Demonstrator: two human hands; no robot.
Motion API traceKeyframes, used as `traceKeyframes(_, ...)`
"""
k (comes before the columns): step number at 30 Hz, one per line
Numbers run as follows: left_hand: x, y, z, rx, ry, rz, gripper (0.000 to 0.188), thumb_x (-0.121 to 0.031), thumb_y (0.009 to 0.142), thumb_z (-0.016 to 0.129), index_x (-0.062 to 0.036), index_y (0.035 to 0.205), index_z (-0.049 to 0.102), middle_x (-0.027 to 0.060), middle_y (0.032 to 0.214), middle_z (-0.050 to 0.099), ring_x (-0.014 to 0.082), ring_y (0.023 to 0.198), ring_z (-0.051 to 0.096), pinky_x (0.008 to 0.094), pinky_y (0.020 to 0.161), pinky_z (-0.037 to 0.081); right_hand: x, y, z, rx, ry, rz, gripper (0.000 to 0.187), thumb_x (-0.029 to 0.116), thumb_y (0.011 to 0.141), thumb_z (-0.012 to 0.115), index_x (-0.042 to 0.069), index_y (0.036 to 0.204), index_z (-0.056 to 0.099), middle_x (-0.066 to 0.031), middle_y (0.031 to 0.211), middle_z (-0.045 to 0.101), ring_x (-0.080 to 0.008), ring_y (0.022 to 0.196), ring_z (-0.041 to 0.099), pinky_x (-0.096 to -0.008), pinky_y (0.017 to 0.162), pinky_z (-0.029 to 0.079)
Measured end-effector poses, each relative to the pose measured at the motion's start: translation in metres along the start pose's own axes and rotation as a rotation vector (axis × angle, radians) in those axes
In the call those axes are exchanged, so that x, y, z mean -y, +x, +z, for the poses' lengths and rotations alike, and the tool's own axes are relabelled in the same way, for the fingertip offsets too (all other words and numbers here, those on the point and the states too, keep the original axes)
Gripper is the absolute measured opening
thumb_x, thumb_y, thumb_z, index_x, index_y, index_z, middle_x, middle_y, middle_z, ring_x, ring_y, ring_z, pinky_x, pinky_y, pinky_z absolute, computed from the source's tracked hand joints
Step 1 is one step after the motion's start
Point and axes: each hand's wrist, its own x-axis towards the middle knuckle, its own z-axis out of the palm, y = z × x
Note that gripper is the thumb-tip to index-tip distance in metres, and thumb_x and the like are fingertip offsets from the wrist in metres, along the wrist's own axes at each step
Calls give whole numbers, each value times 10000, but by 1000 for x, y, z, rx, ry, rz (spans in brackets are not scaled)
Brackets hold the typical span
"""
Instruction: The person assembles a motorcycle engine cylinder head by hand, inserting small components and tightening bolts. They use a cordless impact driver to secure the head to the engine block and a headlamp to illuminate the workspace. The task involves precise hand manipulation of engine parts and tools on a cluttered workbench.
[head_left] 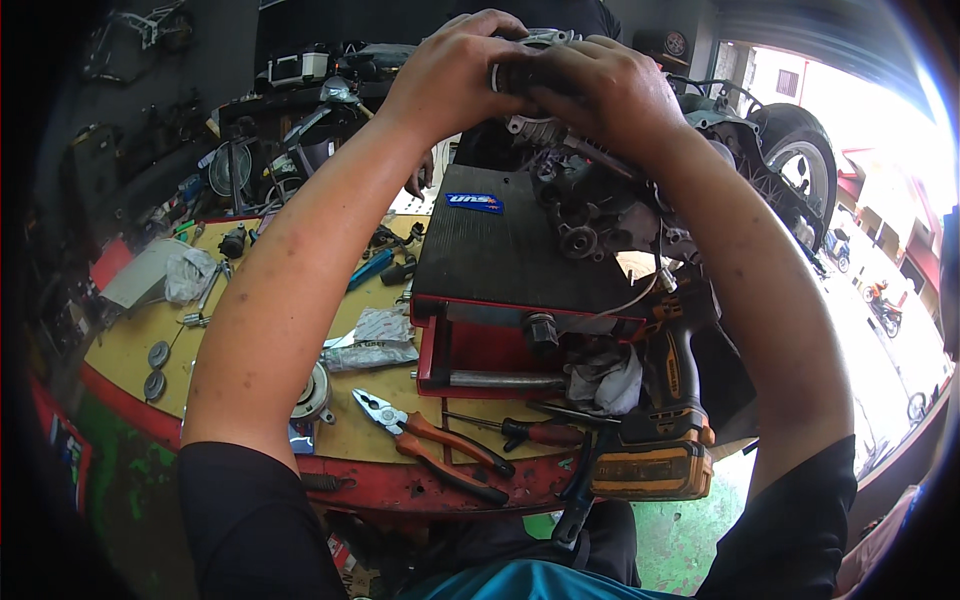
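Both my arms reach up to the top of the view, over an engine block [610, 215] on the bench. My left hand [462, 78] and my right hand [622, 95] meet there, fingers curled around a grey metal engine part [548, 38]. Dark grease covers the right hand's fingers. What exactly the fingertips grip is partly hidden behind the hands. Below them stands a red stand with a black top [485, 240], bearing a small blue sticker [474, 203]. Another person's hand [420, 176] hangs just left of the stand.
Orange-handled pliers [430, 440], a screwdriver [540, 432] and an orange-and-black cordless drill [660, 440] lie on the near bench side. Crumpled plastic [190, 275] and loose parts lie on the yellow benchtop [130, 325]. A motorcycle wheel [800, 165] stands at the right.
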Motion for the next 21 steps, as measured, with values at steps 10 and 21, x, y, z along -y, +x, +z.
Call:
traceKeyframes(10, 1, 0, 1, -20, 30, 4, 511, -195, 714, 911, -131, 1213, 819, 75, 1301, 712, 292, 1211, 695, 425, 1062, 556, 2, 1, -1, -20, -26, -20, 209, 312, 931, 740, 146, 1050, 786, -11, 1056, 763, -257, 998, 729, -409, 821, 620)
traceKeyframes(21, 2, 0, 2, -29, 37, 23, 514, -221, 719, 914, -128, 1214, 817, 78, 1300, 709, 293, 1207, 696, 422, 1056, 558, -3, 0, -2, -46, 32, -39, 222, 313, 927, 745, 150, 1074, 777, -15, 1073, 766, -261, 989, 728, -421, 831, 616)
